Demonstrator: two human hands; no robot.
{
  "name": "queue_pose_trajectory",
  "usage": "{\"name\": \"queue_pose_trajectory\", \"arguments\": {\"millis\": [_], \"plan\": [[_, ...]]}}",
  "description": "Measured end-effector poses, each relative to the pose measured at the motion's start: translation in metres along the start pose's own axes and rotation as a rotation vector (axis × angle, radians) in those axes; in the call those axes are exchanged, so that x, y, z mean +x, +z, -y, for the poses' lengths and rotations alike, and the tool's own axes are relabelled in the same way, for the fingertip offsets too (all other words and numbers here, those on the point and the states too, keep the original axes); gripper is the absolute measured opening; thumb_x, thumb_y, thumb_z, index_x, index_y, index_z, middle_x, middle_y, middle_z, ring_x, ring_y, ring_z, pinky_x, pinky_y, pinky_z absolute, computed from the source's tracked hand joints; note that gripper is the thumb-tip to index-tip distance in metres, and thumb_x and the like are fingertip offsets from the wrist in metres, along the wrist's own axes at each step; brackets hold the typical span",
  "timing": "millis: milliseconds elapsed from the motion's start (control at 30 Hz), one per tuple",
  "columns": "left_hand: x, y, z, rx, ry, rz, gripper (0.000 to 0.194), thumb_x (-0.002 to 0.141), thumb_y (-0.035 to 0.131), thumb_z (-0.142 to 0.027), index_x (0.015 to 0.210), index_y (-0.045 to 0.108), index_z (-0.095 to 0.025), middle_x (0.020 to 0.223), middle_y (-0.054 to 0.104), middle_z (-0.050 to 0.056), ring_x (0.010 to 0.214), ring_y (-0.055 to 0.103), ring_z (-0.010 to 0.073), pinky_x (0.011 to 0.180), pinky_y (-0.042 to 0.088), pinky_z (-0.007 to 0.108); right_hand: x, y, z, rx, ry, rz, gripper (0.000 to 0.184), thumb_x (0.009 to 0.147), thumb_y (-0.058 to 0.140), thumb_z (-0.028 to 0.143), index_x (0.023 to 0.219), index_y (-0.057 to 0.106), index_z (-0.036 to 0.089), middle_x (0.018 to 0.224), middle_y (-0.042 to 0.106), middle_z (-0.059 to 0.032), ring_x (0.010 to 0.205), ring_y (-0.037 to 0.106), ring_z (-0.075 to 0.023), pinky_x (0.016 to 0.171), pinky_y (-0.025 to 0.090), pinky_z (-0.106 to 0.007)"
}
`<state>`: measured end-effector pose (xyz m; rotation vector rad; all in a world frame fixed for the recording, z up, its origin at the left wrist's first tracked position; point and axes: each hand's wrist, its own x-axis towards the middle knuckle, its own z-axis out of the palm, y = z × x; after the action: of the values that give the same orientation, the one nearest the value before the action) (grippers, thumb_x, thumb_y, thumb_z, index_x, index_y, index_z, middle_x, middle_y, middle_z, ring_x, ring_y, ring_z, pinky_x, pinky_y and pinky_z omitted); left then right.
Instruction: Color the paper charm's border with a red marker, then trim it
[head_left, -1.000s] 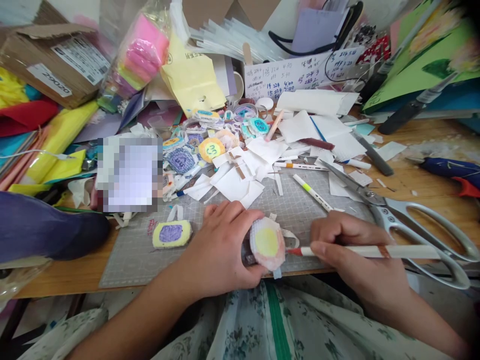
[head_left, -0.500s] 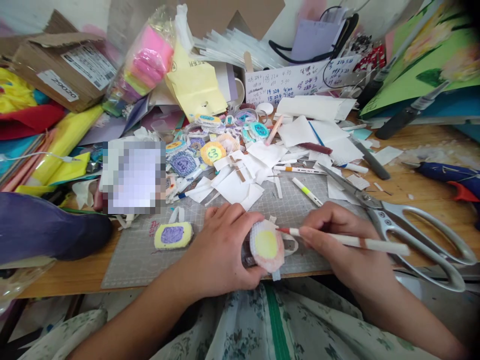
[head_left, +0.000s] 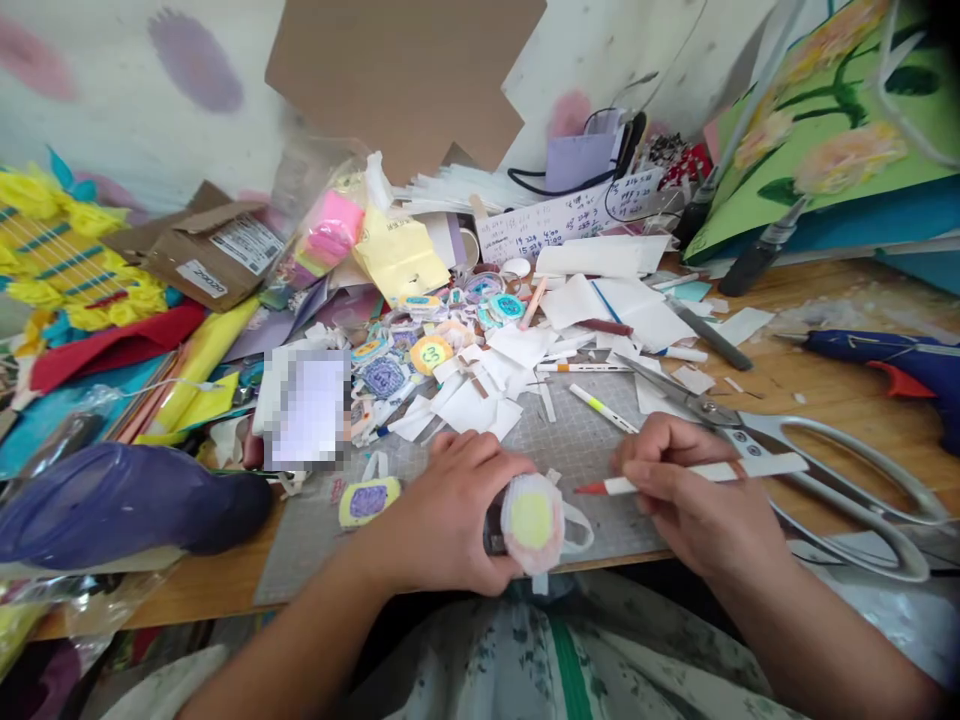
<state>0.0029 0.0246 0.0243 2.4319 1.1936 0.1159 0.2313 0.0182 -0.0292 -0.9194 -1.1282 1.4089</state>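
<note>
Head view. Surface: wooden table (head_left: 810, 405), grey gridded cutting mat (head_left: 300, 560) at its near edge, white paper scraps (head_left: 480, 405) strewn over the mat's far part. Behind: pale wall (head_left: 645, 60) with pink and purple blotches, large brown cardboard sheet (head_left: 405, 80).

Writing: cardboard box (head_left: 214, 250) at left bears a label (head_left: 201, 280) reading "29020". Handwritten white strip (head_left: 570, 225) at back: "14 224 4:00" and "15 224 7:00" legible, other rows too small. No brand legible.

Fingers: left hand (head_left: 457, 520) is curved, thumb below and fingers above, gripping the round piece (head_left: 533, 524) (yellow centre, pale pink rim) above the mat's near edge. Right hand (head_left: 697, 490): thumb and forefinger pinch the white marker (head_left: 765, 467), other fingers curled; its red tip points at the round piece, apart from it. Scissors (head_left: 832, 490) lie beside the right hand.
</note>
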Motion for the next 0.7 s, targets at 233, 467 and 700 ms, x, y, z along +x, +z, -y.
{"name": "queue_pose_trajectory", "arguments": {"millis": [233,467,700], "plan": [[0.002,-0.025,-0.002,0.123,-0.021,-0.003,0.084,0.056,0.080,-0.042,0.129,0.043,-0.022,0.112,0.052,0.006,0.107,0.046,0.0301,0.095,0.028,0.045,-0.001,0.009,0.006,-0.340,-0.059,-0.043,0.022,0.080,0.062,0.025,0.063,0.050,0.019,0.055,0.049,0.0028,0.050,0.040,-0.0120,0.046,0.030,-0.022],[-0.013,0.027,-0.028,0.093,-0.399,-0.252,0.065,0.056,0.079,-0.048,0.108,0.052,-0.022,0.103,0.054,0.007,0.100,0.047,0.0317,0.085,0.030,0.047,-0.001,0.016,0.010,-0.552,-0.138,0.006,0.022,0.083,0.059,0.028,0.064,0.050,0.019,0.057,0.047,0.0030,0.051,0.042,-0.0118,0.045,0.030,-0.022],[-0.011,0.033,-0.028,0.070,-0.399,-0.262,0.045,0.064,0.072,-0.038,0.102,0.053,-0.022,0.099,0.056,0.006,0.098,0.048,0.0301,0.085,0.030,0.048,-0.002,0.014,0.009,-0.522,-0.103,0.109,0.024,0.081,0.057,0.025,0.060,0.047,0.019,0.054,0.047,0.0032,0.049,0.040,-0.0112,0.044,0.030,-0.022]]}}
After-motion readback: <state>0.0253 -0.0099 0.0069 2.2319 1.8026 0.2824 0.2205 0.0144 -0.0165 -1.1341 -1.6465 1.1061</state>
